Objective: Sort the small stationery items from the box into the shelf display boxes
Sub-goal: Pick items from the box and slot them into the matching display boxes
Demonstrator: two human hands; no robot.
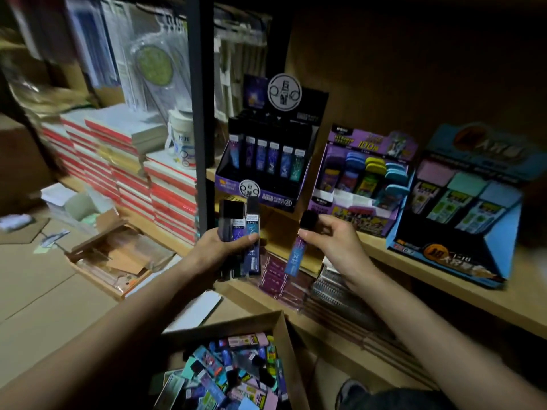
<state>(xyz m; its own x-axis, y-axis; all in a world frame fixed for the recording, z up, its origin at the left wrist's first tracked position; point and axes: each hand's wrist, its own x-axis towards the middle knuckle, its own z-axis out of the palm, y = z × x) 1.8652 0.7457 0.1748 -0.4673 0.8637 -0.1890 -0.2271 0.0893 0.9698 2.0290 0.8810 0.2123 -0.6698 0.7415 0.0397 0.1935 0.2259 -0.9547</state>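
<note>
My left hand [220, 247] grips a bundle of several slim dark blue lead cases [239, 229], held upright in front of the shelf. My right hand [331, 238] pinches a single blue-purple lead case [294, 257] by its black cap, hanging tilted downward. Just above both hands on the shelf stands a purple and black display box [266, 196] with rows of matching cases. At the bottom, an open cardboard box [284, 329] holds a jumble of small colourful stationery packs.
A purple eraser display [361, 179] and a blue display box [461, 202] stand on the wooden shelf [444, 288] to the right. Stacked red-edged notebooks [165, 187] and a black upright post [199, 113] are to the left. Cardboard lies on the floor left.
</note>
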